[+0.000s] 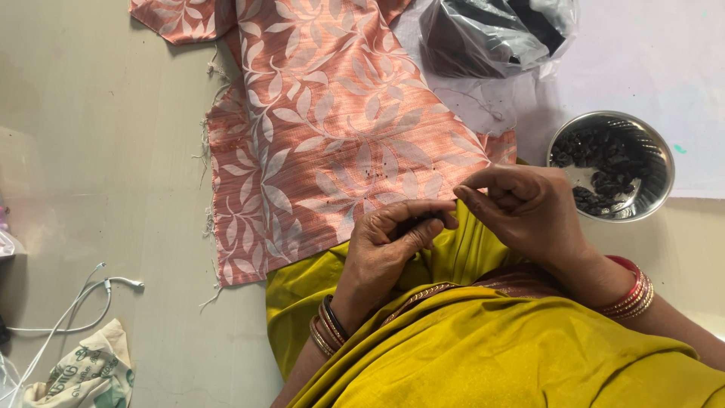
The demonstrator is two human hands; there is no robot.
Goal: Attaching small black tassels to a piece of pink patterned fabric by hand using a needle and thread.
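A salmon-pink cloth point(317, 128) with a pale leaf print lies spread on the floor, its lower edge under my hands. My left hand point(389, 242) is curled over that edge, fingers closed on something small and dark that I cannot make out. My right hand point(521, 204) is just to its right, thumb and forefinger pinched together at the cloth's edge; a thin thread may run from them, too fine to be sure. A few tiny dark beads point(370, 174) lie on the cloth just above my left hand.
A steel bowl point(655, 147) of small dark beads stands right of my right hand. A dark plastic bag point(491, 34) lies at the top on a white sheet point(642, 60). White cable point(83, 302) and a printed cloth bag point(83, 374) lie at lower left. Yellow-green fabric point(483, 347) covers my lap.
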